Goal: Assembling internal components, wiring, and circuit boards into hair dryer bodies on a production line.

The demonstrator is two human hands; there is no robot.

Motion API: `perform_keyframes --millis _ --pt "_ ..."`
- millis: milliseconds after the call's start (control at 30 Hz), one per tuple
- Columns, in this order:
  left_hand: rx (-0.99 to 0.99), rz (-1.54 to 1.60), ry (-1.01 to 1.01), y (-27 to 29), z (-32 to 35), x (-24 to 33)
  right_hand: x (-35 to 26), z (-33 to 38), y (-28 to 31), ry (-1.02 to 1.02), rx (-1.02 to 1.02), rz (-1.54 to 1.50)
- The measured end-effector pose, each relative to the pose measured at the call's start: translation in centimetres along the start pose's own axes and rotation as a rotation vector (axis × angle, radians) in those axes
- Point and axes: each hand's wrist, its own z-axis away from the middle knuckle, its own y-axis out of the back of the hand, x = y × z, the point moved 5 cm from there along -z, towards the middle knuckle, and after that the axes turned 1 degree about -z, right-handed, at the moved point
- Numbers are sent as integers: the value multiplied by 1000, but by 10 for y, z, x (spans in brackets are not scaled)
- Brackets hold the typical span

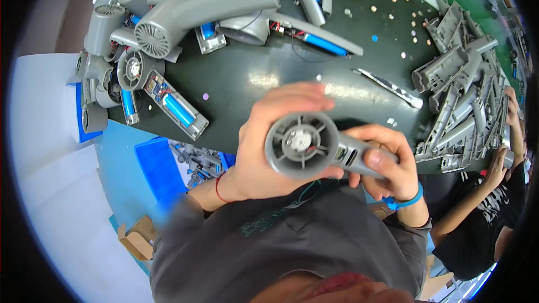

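Note:
A grey handheld fan [300,145], shaped like a hair dryer, is held over the table's near edge in front of my chest. Its round open end faces up and shows spokes around a pale hub. My left hand [255,148] is wrapped around the round head from the left. With its thumb on top, my right hand [396,163] is closed around the handle [352,154]. Dark slots show on the handle near the head; its far end is hidden in my right hand. A slim black-and-white tool [390,88] lies on the table beyond my right hand.
Grey fan housings [154,32] pile up at the back left, some open with blue batteries [178,110]. Split grey shells [463,95] heap at the right, beside a co-worker's hand [496,169]. A blue bin [154,171] with parts stands below the table's left edge. Small dots litter the dark tabletop [247,101].

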Motion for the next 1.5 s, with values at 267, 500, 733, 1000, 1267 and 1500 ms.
perform_keyframes --millis 267,500,733,1000,1267,1500 --pt "205 146 34 1 -2 11 -12 11 -13 140 176 95" --pt "196 27 65 6 0 -9 -100 15 44 430 344 217" --pt "-114 -27 183 -11 -13 0 -262 -198 116 396 335 151" --pt "-134 -88 252 -8 -10 -10 -334 -324 150 647 849 876" --pt "-192 -170 211 -12 -10 -8 -234 -211 47 528 -14 1642" --pt "79 -120 69 1 -10 1 -246 -89 39 471 -238 1087"
